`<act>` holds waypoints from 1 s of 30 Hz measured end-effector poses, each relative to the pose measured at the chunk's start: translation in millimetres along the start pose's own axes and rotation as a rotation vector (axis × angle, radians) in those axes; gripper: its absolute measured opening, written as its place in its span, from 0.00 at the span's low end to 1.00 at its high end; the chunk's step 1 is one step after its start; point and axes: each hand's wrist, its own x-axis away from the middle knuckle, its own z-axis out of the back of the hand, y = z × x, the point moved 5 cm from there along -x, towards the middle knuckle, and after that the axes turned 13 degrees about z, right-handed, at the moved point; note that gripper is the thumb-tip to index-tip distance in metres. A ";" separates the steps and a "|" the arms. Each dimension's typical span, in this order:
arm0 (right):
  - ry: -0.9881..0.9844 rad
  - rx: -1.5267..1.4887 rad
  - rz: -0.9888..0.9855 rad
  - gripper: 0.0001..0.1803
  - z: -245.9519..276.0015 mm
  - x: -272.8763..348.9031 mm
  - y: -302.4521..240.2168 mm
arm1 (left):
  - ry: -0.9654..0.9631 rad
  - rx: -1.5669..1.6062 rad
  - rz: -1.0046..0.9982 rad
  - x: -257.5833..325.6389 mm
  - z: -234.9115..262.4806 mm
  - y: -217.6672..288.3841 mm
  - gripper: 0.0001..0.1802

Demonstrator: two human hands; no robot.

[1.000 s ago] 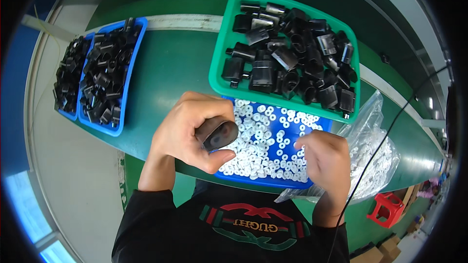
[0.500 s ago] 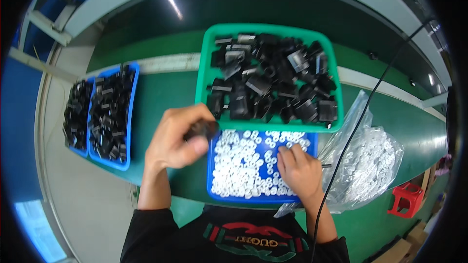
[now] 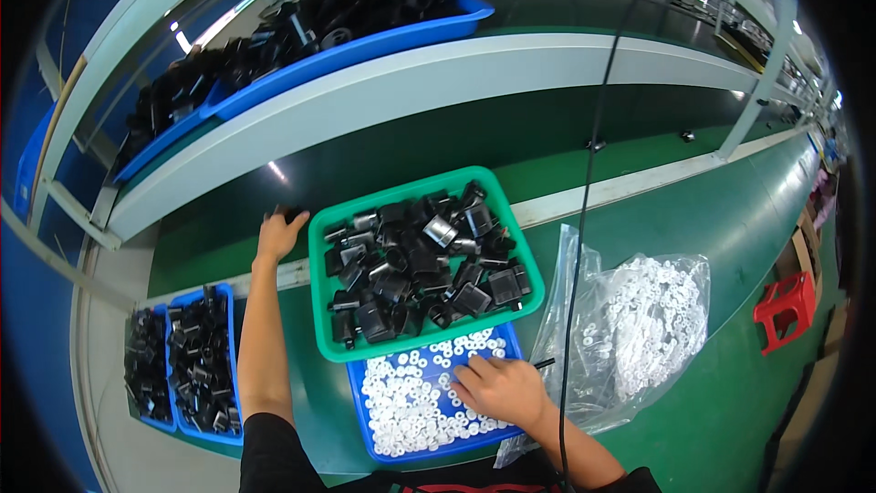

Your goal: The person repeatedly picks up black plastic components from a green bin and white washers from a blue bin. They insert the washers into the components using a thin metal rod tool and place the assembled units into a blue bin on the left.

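Observation:
My left hand (image 3: 281,236) is stretched out over the dark green strip behind the table, left of the green tray. Its fingers close round a small black part (image 3: 291,215), mostly hidden by them. Over the blue tray (image 3: 372,443) of small white rings (image 3: 411,406), my right hand (image 3: 497,390) is closed with its fingertips low among the rings. A thin black stick (image 3: 545,363) pokes out of this hand; the rest of it is hidden. The green tray (image 3: 321,310), heaped with black cylindrical and boxy parts (image 3: 424,256), overlaps the blue tray's far edge.
Two blue bins (image 3: 230,356) of black parts stand at the left. A clear bag (image 3: 652,324) of white rings lies at the right, with a black cable (image 3: 584,192) hanging before it. More black parts fill blue trays (image 3: 365,41) on the raised shelf. A red stool (image 3: 785,310) stands far right.
My left hand has gone from beside the blue tray out to the far left with the black part. My right hand stays over the rings. The view has tilted up, showing the shelf.

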 end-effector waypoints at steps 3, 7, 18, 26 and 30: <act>-0.010 -0.013 0.019 0.13 2.0 0.0 -0.3 | -0.019 -0.114 0.029 -3.7 -3.0 7.3 0.35; -0.040 -0.043 0.005 0.17 9.4 -1.2 -1.3 | 0.182 0.026 0.005 35.0 34.1 55.2 0.27; -0.053 -0.027 -0.018 0.09 -2.3 0.0 3.3 | -0.172 0.000 -0.251 194.5 56.9 138.1 0.29; -0.046 -0.007 -0.084 0.09 -3.2 -0.1 6.9 | -0.126 0.085 -0.200 183.5 51.6 135.8 0.29; 0.033 -0.065 -0.100 0.08 0.0 -0.1 9.8 | 0.023 0.183 -0.202 191.5 68.2 139.3 0.31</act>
